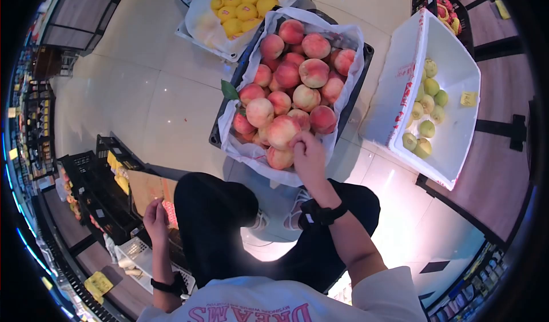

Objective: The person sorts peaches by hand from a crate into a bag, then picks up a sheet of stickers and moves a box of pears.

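Note:
My right hand [309,154] is at the near end of a crate [215,132] of peaches, its fingers and thumb closed at the right edge of a large pale pink peach [283,131]. Another peach [279,158] lies just below that one. White lining paper [257,168] covers the crate's inner sides and folds over its rim. My left hand [155,218] hangs to the left of my knee, in front of a cardboard box [144,189]. Its fingers are drawn together, and whatever may be between them is too small or hidden to name.
A lined crate of yellow fruit [247,11] stands behind the peaches. To the right, a white foam box [466,128] holds several green-yellow fruits [426,128]. Black crates [102,193] and a white basket [137,252] stand at left. My bent knees [214,207] are close to the peach crate.

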### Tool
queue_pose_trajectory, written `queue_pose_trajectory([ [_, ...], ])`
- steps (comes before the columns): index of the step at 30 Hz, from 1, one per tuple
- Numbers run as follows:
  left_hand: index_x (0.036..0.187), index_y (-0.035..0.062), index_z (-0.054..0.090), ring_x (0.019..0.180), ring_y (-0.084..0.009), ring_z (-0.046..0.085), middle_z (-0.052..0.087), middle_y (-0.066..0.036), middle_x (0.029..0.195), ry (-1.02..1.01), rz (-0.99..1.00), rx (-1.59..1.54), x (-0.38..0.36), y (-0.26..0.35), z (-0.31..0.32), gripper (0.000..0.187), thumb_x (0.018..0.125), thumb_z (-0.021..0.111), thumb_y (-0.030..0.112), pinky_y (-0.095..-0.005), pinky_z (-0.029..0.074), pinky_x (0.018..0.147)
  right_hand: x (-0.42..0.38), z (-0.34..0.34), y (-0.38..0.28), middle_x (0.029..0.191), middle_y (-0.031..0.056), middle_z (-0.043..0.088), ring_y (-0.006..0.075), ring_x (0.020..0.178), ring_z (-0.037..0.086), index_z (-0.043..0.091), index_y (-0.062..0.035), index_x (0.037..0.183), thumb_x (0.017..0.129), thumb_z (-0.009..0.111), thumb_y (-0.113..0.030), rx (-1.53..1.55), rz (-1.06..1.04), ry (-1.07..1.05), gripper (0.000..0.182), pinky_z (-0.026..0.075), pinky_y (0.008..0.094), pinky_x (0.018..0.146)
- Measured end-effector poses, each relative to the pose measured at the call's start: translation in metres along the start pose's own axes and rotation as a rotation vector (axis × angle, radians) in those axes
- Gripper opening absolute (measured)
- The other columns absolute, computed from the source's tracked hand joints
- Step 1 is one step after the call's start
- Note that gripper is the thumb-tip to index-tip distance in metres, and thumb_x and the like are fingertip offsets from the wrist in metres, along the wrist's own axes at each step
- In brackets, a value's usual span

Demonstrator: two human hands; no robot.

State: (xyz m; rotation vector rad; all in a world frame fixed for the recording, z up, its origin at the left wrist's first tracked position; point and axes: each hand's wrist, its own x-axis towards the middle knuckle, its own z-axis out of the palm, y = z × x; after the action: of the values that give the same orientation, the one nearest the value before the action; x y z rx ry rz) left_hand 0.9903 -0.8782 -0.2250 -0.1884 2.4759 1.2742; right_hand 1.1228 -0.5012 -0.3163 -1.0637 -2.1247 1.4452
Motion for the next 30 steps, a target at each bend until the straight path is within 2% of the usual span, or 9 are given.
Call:
queue_pose_trajectory([
  [3,0.103,0.0013,0.058,0.046,-0.0010,0.035,0.044,0.006,0.058,0.096,-0.102,0.012,-0.020,0.001,-0.039,0.018,0.092,0.050,0.013,-0.0179,0.025,0.039,-0.015,0.014,-0.012,0.072,0.0124,0.060,0.0303,0.072,0.060,0.055,-0.0038,0.076,0.076,0.047,-0.001,0.021,0.137,-0.118,0.008,0.046,0.0370,0.063],
  [9,0.103,0.0045,0.058,0.053,-0.0058,0.048,0.055,0.000,0.069,0.185,-0.461,-0.383,-0.054,-0.013,-0.103,0.016,0.090,0.053,0.012,-0.0173,0.038,0.044,-0.045,0.043,-0.008,0.075,0.0120,0.062,0.0295,0.072,0.061,0.056,-0.0032,0.081,0.077,0.047,0.002,0.143,0.083,-0.163,0.011,0.047,0.0358,0.064],
  [14,0.103,0.0051,0.058,0.054,-0.0096,0.052,0.057,-0.003,0.072,0.100,-0.535,-0.334,-0.092,0.019,-0.139,0.017,0.088,0.054,0.011,-0.0206,0.043,0.047,-0.072,0.001,-0.061,0.075,0.0074,0.062,0.0192,0.067,0.060,0.057,-0.0028,0.086,0.080,0.047,0.001,0.247,0.314,-0.241,0.012,0.047,0.0306,0.062],
  [16,0.103,0.0034,0.058,0.054,-0.0108,0.053,0.058,-0.004,0.073,0.001,-0.508,-0.185,-0.109,0.037,-0.150,0.018,0.087,0.054,0.010,-0.0221,0.045,0.050,-0.074,-0.042,-0.107,0.075,0.0031,0.061,0.0111,0.065,0.057,0.057,-0.0026,0.087,0.081,0.049,0.000,0.284,0.401,-0.279,0.011,0.045,0.0249,0.058],
  [19,0.103,0.0005,0.058,0.055,-0.0103,0.054,0.058,-0.005,0.073,-0.227,-0.293,0.117,-0.134,0.050,-0.163,0.019,0.087,0.052,0.010,-0.0234,0.046,0.051,-0.086,-0.098,-0.140,0.081,0.0041,0.060,0.0084,0.064,0.053,0.057,-0.0021,0.090,0.081,0.045,0.003,0.430,0.466,-0.249,0.016,0.046,0.0216,0.057],
  [20,0.100,-0.0009,0.059,0.063,-0.0175,0.061,0.062,-0.011,0.079,-0.295,-0.275,0.360,-0.142,0.072,-0.162,0.020,0.084,0.052,0.010,-0.0294,0.050,0.060,-0.090,-0.118,-0.151,0.081,0.0044,0.061,0.0086,0.065,0.054,0.057,-0.0022,0.090,0.081,0.045,0.003,0.388,0.426,-0.245,0.015,0.046,0.0213,0.057],
  [23,0.099,0.0007,0.061,0.076,-0.0259,0.064,0.064,-0.016,0.087,-0.482,0.101,0.663,-0.160,0.084,-0.170,0.022,0.081,0.054,0.011,-0.0349,0.051,0.070,-0.106,-0.172,-0.161,0.081,0.0061,0.063,0.0092,0.062,0.057,0.058,-0.0024,0.090,0.083,0.048,0.000,0.316,0.426,-0.174,0.012,0.046,0.0206,0.053],
  [24,0.100,0.0019,0.062,0.086,-0.0316,0.062,0.064,-0.019,0.090,-0.506,-0.088,0.635,-0.166,0.096,-0.168,0.025,0.078,0.055,0.012,-0.0377,0.048,0.078,-0.111,-0.188,-0.166,0.079,0.0065,0.064,0.0094,0.060,0.057,0.058,-0.0026,0.090,0.083,0.048,-0.001,0.301,0.454,-0.148,0.012,0.046,0.0207,0.051],
  [30,0.104,-0.0018,0.060,0.064,-0.0210,0.064,0.064,-0.015,0.078,-0.516,-0.234,0.483,-0.184,0.076,-0.175,0.030,0.078,0.055,0.011,-0.0331,0.051,0.061,-0.137,-0.267,-0.186,0.081,0.0093,0.066,0.0121,0.054,0.058,0.059,-0.0026,0.093,0.082,0.051,-0.005,0.200,0.623,-0.136,0.014,0.047,0.0214,0.050],
])
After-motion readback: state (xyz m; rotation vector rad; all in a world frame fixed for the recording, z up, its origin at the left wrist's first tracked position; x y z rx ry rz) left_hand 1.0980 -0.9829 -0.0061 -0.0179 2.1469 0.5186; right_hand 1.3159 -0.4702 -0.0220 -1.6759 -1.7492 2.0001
